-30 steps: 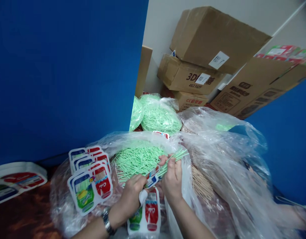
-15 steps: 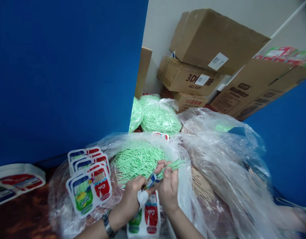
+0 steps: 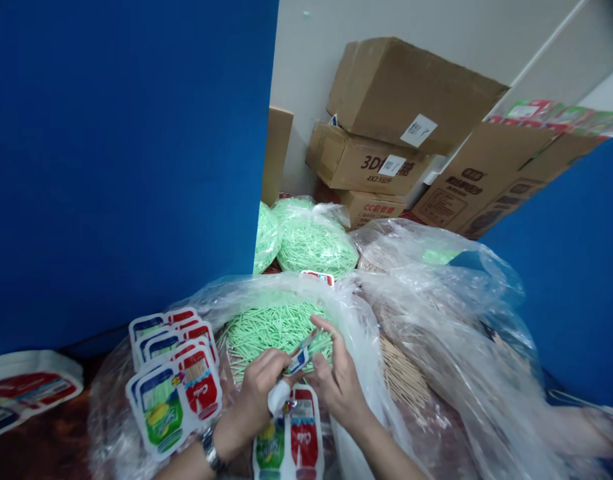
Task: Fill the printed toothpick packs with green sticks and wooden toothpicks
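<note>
My left hand (image 3: 262, 387), with a metal watch at the wrist, grips a printed packet (image 3: 300, 357) tilted up at its open end. Thin green sticks show in the mouth of the packet. My right hand (image 3: 340, 383) is beside that mouth, thumb and fingers apart, and I see nothing held in it. Behind both hands lies a pile of thin green sticks (image 3: 271, 327) in a large clear plastic bag (image 3: 359, 313). Below them is another flat packet (image 3: 306, 430) with cola and green bottle prints. A white wad (image 3: 278, 398) sits at my left fingers.
Several filled packets (image 3: 174, 393) overlap on the left, and a white stack of printed packets (image 3: 29, 387) lies farther left. Tan sticks (image 3: 402, 373) fill a bag on the right. Tied bags of green sticks (image 3: 316, 243) and cardboard boxes (image 3: 386, 157) stand behind. A blue panel (image 3: 121, 147) rises at left.
The bunch of green sticks in my right hand has gone into the packet mouth. My right hand has opened, its fingers spreading beside the packet. The camera view has shifted slightly.
</note>
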`<state>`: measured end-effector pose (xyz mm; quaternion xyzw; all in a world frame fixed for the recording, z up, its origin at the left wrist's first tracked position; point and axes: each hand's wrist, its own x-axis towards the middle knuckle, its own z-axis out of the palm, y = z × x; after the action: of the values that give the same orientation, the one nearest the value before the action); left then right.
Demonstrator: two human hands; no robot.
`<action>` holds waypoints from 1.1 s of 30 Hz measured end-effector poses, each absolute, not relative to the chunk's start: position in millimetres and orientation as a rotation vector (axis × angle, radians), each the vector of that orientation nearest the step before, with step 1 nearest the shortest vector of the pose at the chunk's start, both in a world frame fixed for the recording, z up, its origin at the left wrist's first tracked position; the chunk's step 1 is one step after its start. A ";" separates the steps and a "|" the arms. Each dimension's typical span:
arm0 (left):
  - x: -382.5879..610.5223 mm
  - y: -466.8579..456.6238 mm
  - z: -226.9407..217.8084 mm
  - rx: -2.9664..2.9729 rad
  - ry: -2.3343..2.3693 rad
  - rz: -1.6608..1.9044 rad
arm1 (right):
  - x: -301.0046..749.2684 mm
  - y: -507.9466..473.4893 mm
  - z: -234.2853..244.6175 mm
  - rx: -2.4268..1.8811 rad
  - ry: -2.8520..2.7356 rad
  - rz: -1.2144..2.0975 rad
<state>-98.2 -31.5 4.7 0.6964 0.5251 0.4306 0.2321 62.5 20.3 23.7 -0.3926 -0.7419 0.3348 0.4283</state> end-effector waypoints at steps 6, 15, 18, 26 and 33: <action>-101.5 -23.3 7.2 1.745 1.380 1.202 | 67.0 26.6 33.9 -0.869 -2.041 0.730; -107.8 -13.5 -0.3 1.440 1.321 1.327 | 80.4 52.7 8.3 -1.005 -1.591 1.266; -109.3 -11.3 -0.8 1.453 1.331 1.326 | 74.3 50.2 -1.5 -1.035 -1.408 1.406; -111.7 -14.9 3.3 1.479 1.428 1.246 | 69.5 37.7 12.0 -1.098 -1.473 1.150; -109.6 -11.9 -9.2 1.371 1.478 1.208 | 67.1 35.0 1.9 -1.081 -1.609 1.223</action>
<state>-109.6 -11.9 -9.2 0.5383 0.5802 0.4742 0.3857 67.1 35.0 1.9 -0.4297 -0.6395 0.4863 0.4121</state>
